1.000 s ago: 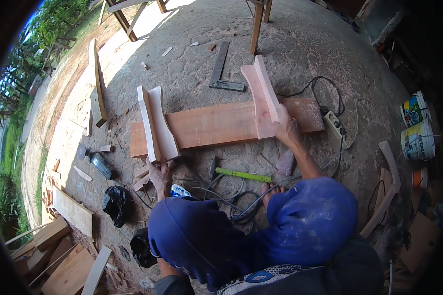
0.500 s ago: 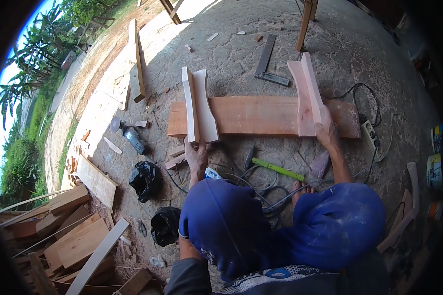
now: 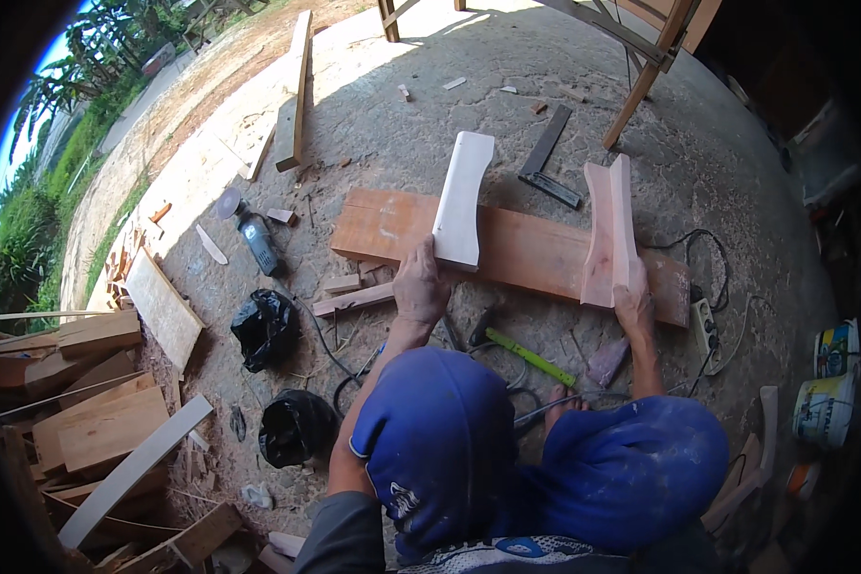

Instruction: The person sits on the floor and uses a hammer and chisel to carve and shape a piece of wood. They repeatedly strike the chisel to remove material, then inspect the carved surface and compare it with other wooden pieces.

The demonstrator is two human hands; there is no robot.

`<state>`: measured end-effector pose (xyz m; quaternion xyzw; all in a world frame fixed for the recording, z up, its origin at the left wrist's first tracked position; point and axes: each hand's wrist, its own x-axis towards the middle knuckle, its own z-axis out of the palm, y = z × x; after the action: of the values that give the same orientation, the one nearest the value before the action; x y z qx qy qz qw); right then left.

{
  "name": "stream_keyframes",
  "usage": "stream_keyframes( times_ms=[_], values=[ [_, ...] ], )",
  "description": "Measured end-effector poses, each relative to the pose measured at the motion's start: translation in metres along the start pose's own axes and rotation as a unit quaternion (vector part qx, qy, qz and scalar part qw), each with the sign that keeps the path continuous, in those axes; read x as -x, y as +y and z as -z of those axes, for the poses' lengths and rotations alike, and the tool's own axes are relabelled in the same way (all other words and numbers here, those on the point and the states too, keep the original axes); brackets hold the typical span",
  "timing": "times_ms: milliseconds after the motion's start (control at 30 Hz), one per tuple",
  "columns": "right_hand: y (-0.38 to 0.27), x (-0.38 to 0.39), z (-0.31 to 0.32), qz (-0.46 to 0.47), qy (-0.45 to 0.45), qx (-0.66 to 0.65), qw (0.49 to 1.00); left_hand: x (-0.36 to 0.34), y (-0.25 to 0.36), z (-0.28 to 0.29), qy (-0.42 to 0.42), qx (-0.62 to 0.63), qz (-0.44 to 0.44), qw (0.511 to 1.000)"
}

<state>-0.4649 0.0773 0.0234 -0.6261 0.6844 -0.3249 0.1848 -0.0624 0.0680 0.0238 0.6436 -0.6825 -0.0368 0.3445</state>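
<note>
A broad reddish-brown plank (image 3: 531, 251) lies crosswise on the concrete in front of me. Near its left half, my left hand (image 3: 419, 289) grips the lower end of a pale wooden piece (image 3: 461, 203) with one curved side; its smooth flat face is up. My right hand (image 3: 634, 301) is closed round the near end of a pinkish wooden piece (image 3: 603, 230), which has a curved edge and a straight strip along it. That piece stands over the plank's right part. Fingertips of both hands are partly hidden by the wood.
A hammer with a green handle (image 3: 531, 355) lies before my knees, beside cables. To the left are an angle grinder (image 3: 257, 245), black plastic bags (image 3: 264, 328) and piled offcuts (image 3: 115, 428). Beyond the plank lies a carpenter's square (image 3: 546, 143); a power strip (image 3: 705, 330) sits right.
My left hand has turned the pale piece so that its flat face shows, and shifted it right along the plank. The right hand still holds the pinkish piece. The plank now slants in view.
</note>
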Motion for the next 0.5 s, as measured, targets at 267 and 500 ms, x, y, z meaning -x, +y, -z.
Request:
stream_keyframes(
  times_ms=[267,500],
  values=[
    [-0.005,-0.002,0.004,-0.042,-0.022,0.006,0.999,0.000,0.002,0.002,-0.012,0.009,0.022,1.000],
    [0.010,-0.004,-0.005,-0.018,-0.016,-0.002,1.000,0.001,0.003,0.006,-0.016,-0.004,0.015,1.000]
  ],
)
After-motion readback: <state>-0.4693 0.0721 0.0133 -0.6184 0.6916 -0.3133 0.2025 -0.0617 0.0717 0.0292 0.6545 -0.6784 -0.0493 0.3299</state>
